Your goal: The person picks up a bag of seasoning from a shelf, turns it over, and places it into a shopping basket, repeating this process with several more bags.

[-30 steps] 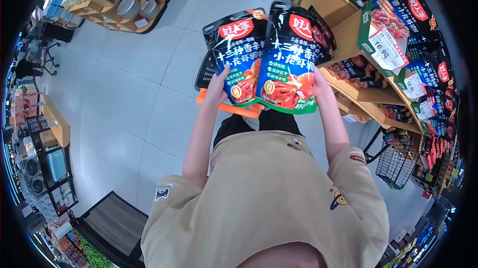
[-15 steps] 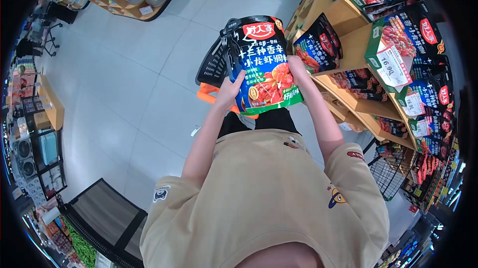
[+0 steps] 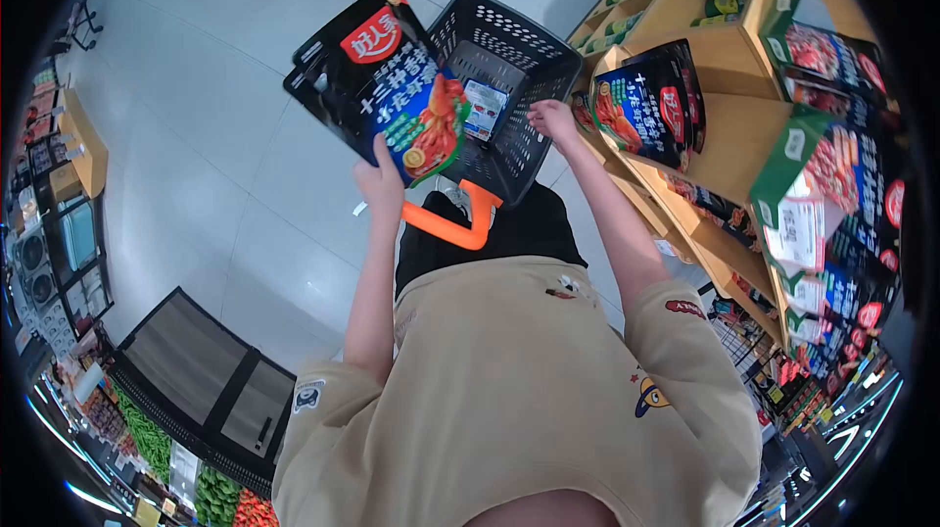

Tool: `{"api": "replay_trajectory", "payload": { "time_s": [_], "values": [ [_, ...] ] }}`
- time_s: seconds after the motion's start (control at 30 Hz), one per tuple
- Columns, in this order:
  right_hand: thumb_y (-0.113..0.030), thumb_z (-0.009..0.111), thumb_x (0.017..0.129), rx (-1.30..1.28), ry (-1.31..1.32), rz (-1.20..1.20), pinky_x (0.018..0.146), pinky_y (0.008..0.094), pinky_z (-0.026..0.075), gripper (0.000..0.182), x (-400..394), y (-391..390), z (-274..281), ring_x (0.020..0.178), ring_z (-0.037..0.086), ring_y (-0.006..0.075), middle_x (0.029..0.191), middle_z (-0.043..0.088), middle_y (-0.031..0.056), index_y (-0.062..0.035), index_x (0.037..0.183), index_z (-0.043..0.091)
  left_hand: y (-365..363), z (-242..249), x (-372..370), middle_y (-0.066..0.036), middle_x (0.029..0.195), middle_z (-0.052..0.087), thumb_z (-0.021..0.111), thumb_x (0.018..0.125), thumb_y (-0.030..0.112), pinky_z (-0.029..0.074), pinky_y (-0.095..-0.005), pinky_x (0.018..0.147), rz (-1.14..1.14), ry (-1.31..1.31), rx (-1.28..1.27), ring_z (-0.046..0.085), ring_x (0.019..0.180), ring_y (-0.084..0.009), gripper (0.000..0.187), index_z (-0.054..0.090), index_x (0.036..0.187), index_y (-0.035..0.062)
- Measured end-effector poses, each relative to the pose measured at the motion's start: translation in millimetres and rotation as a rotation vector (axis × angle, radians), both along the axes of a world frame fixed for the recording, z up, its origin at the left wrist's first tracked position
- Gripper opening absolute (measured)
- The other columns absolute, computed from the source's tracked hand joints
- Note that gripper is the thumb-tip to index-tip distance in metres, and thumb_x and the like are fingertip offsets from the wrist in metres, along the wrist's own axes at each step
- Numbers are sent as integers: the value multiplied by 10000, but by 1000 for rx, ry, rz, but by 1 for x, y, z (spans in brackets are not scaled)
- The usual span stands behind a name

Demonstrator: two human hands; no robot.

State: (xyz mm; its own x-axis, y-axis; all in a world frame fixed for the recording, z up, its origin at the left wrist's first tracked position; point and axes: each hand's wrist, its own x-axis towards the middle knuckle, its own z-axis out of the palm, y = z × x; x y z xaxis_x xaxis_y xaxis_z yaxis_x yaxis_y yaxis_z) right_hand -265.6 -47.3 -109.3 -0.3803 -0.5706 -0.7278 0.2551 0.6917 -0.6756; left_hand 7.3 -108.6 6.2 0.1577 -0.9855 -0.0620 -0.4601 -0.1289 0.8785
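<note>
A black and blue seasoning pouch (image 3: 392, 76) with a red logo and a crayfish picture hangs tilted in my left hand (image 3: 381, 182), whose thumb presses on its lower front. To its right is a black shopping basket (image 3: 553, 62) with an orange handle (image 3: 446, 225); the pouch overlaps the basket's left side. A package with a printed label (image 3: 485, 109) lies inside the basket. My right hand (image 3: 553, 121) is at the basket's right rim, its fingers curled, with no item visible in it.
Wooden shelves (image 3: 739, 130) on the right hold similar pouches (image 3: 641, 106) and price tags. A black mesh-backed chair or cart (image 3: 196, 351) stands at the lower left, near green vegetables (image 3: 142, 429). Another wooden shelf (image 3: 80, 145) stands at the far left.
My right hand has let go of the pouch and moved down to the right. My left hand has carried the pouch left and tilted it, uncovering the basket. The view has shifted.
</note>
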Motion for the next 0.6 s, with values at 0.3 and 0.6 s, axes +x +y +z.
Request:
{"api": "replay_trajectory", "payload": {
  "time_s": [0.3, 0.6],
  "values": [
    [-110, 524, 781, 203, 35, 354, 564, 249, 469, 149, 34, 9, -203, 621, 585, 135, 711, 611, 87, 20, 804, 592, 16, -17, -4, -165, 774, 611, 544, 832, 173, 479, -312, 557, 324, -361, 124, 594, 643, -183, 308, 563, 852, -134],
    [-186, 527, 711, 387, 437, 811, 750, 365, 459, 214, -2, -32, -388, 826, 583, 313, 824, 607, 179, -29, 815, 628, 42, -29, 24, -231, 1075, 478, 599, 794, 265, 441, -346, 790, 910, -528, -46, 524, 900, -230, 571, 343, 1161, -89]
  ]
}}
